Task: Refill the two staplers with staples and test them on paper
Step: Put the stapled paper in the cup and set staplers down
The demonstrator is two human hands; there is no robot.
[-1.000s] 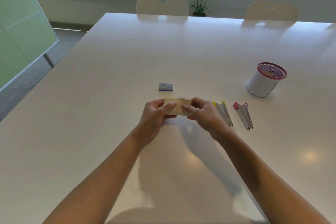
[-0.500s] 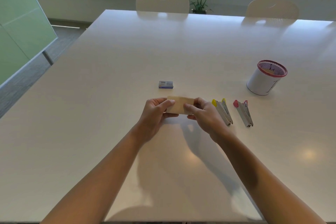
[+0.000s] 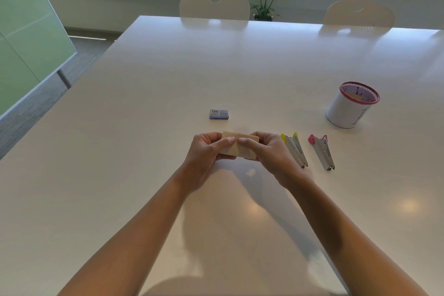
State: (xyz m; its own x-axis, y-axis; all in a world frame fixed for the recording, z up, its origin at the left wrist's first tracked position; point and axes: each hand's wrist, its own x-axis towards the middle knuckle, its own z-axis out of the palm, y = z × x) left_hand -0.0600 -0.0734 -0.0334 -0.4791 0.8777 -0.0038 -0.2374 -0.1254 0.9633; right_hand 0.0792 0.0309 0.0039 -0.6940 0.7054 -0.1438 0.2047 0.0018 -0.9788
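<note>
though barcoded, staple box (text unreadable)

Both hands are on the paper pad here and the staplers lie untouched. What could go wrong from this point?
Both hands, left hand and right hand, pinch the paper pad, so sheets could slip or bend. The yellow stapler lies close beside the right wrist and might get knocked. The staple box sits beyond the pad; reaching over could nudge it.

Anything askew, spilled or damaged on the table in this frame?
Nothing stands out. Both hands, left hand and right hand, hold a tan paper pad above the table. The yellow stapler, red stapler, staple box and upright mesh cup lie undisturbed.
</note>
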